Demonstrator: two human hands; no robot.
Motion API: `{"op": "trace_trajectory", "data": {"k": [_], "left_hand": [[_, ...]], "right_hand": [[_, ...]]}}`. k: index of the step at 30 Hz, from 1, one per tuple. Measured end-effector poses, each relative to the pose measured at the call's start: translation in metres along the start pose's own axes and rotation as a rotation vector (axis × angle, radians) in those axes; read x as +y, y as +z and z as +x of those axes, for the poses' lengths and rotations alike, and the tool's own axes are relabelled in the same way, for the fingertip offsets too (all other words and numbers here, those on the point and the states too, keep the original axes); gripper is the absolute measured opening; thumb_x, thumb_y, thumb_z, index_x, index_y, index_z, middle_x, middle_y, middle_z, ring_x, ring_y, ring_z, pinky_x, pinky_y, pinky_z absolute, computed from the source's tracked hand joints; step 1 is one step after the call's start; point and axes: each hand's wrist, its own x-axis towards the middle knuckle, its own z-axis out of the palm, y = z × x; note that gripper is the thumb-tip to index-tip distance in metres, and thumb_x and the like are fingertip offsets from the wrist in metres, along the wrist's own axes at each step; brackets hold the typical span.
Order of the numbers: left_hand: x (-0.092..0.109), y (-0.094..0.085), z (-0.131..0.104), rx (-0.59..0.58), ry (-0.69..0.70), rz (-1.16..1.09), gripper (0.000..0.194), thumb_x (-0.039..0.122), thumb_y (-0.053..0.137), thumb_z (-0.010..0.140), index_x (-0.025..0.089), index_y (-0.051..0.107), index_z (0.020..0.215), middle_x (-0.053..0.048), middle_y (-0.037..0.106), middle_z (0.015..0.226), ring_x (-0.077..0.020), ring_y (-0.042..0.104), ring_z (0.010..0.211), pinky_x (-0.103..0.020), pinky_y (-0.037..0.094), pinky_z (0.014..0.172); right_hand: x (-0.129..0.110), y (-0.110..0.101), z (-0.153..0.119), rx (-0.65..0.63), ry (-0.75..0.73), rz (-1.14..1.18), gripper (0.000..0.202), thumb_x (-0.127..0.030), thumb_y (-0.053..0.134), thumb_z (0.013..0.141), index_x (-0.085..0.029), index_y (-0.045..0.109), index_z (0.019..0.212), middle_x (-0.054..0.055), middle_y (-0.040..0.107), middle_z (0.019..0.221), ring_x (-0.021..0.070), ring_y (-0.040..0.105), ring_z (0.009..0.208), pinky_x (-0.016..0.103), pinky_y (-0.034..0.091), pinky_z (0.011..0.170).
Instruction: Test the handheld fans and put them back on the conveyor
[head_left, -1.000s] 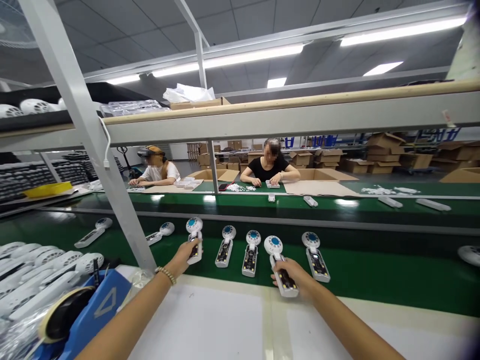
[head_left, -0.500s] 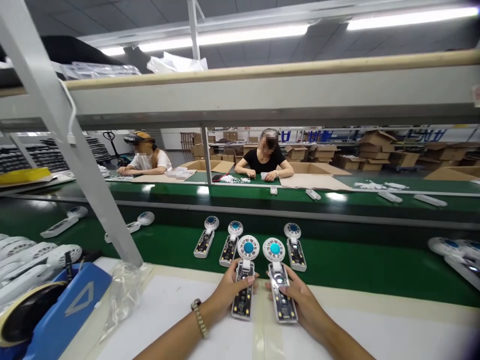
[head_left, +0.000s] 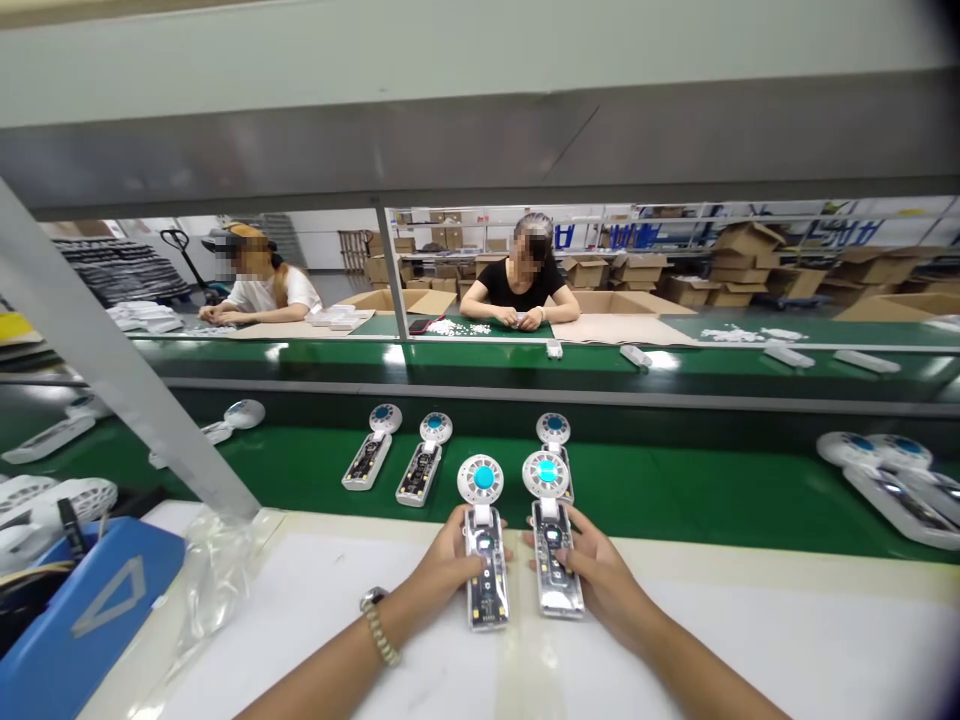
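Note:
My left hand (head_left: 456, 565) is closed around the body of a handheld fan (head_left: 486, 590), thumb on its clear front over a dark circuit board. Its round white head with a blue centre points up and away. In my right hand (head_left: 589, 560) is a second handheld fan (head_left: 557, 585), gripped the same way, thumb on the front. A small light glows on each board. Both fans are side by side over the white worktop (head_left: 337, 610), slightly apart. Just behind the right one, another fan (head_left: 553, 429) lies partly hidden on the green belt.
More fans (head_left: 365, 460) lie along the green conveyor belt (head_left: 697, 490), with a cluster (head_left: 892, 480) at the right. A blue bin (head_left: 112, 600) and clear plastic bag (head_left: 217, 570) sit left, beside a slanted post (head_left: 135, 370). Two people work across the line under an overhead shelf (head_left: 480, 140).
My view has tilted down and shifted slightly. Both hands still hold the fans, now slightly higher in view. Fans on the belt appear further left; the light on the left fan's board now shows brighter.

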Motion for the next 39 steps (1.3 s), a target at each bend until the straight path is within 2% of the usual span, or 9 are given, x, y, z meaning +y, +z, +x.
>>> {"op": "trace_trajectory", "data": {"k": [5, 9, 13, 15, 24, 31, 39], "left_hand": [[0.001, 0.0, 0.0, -0.008, -0.008, 0.006, 0.049, 0.013, 0.066, 0.062, 0.02, 0.042, 0.104, -0.009, 0.049, 0.113, -0.0235, 0.057, 0.094, -0.036, 0.045, 0.077], [0.003, 0.004, 0.0, 0.009, -0.036, 0.006, 0.049, 0.013, 0.067, 0.06, 0.019, 0.043, 0.102, -0.006, 0.051, 0.102, -0.0218, 0.057, 0.09, -0.036, 0.044, 0.077], [0.004, 0.005, -0.001, -0.003, -0.033, -0.013, 0.047, 0.013, 0.066, 0.062, 0.019, 0.043, 0.103, -0.003, 0.053, 0.09, -0.0199, 0.056, 0.088, -0.035, 0.043, 0.078], [0.005, 0.005, -0.001, 0.009, -0.03, -0.015, 0.046, 0.013, 0.066, 0.062, 0.019, 0.043, 0.102, -0.003, 0.052, 0.09, -0.0197, 0.056, 0.088, -0.034, 0.043, 0.077], [0.001, 0.005, 0.0, 0.051, -0.036, -0.018, 0.049, 0.01, 0.064, 0.063, 0.021, 0.042, 0.105, -0.003, 0.053, 0.092, -0.0192, 0.056, 0.087, -0.034, 0.043, 0.076], [0.009, 0.01, -0.002, 0.028, -0.045, -0.068, 0.048, 0.011, 0.067, 0.059, 0.019, 0.045, 0.101, -0.005, 0.055, 0.096, -0.0194, 0.057, 0.087, -0.032, 0.042, 0.075], [0.004, 0.004, 0.0, -0.033, -0.028, -0.073, 0.049, 0.014, 0.068, 0.059, 0.019, 0.044, 0.102, -0.004, 0.059, 0.086, -0.0189, 0.057, 0.082, -0.033, 0.04, 0.075]], "right_hand": [[0.002, -0.002, 0.001, -0.005, 0.002, -0.032, 0.071, -0.024, 0.077, 0.058, -0.021, 0.041, 0.12, 0.013, 0.065, 0.106, 0.0302, 0.063, 0.091, 0.043, 0.046, 0.078], [0.0, -0.001, -0.001, -0.024, 0.003, -0.061, 0.072, -0.025, 0.075, 0.061, -0.021, 0.037, 0.122, 0.012, 0.066, 0.101, 0.028, 0.064, 0.085, 0.042, 0.047, 0.076], [-0.007, 0.004, -0.005, -0.048, 0.008, -0.087, 0.069, -0.025, 0.074, 0.063, -0.022, 0.038, 0.121, 0.012, 0.063, 0.11, 0.0296, 0.057, 0.104, 0.043, 0.043, 0.086], [-0.009, 0.007, -0.006, -0.043, 0.007, -0.093, 0.068, -0.026, 0.074, 0.063, -0.022, 0.039, 0.121, 0.012, 0.062, 0.112, 0.0302, 0.053, 0.109, 0.044, 0.042, 0.089], [-0.011, 0.011, -0.01, -0.02, 0.008, -0.126, 0.066, -0.027, 0.073, 0.065, -0.022, 0.038, 0.121, 0.012, 0.064, 0.108, 0.0302, 0.055, 0.106, 0.044, 0.042, 0.088], [-0.012, 0.013, -0.012, -0.017, 0.019, -0.114, 0.067, -0.027, 0.073, 0.065, -0.022, 0.036, 0.121, 0.013, 0.061, 0.112, 0.0296, 0.055, 0.107, 0.043, 0.043, 0.087], [-0.004, 0.006, -0.007, -0.003, -0.006, -0.112, 0.07, -0.027, 0.075, 0.062, -0.023, 0.036, 0.121, 0.012, 0.063, 0.107, 0.0301, 0.058, 0.102, 0.045, 0.043, 0.085]]}}
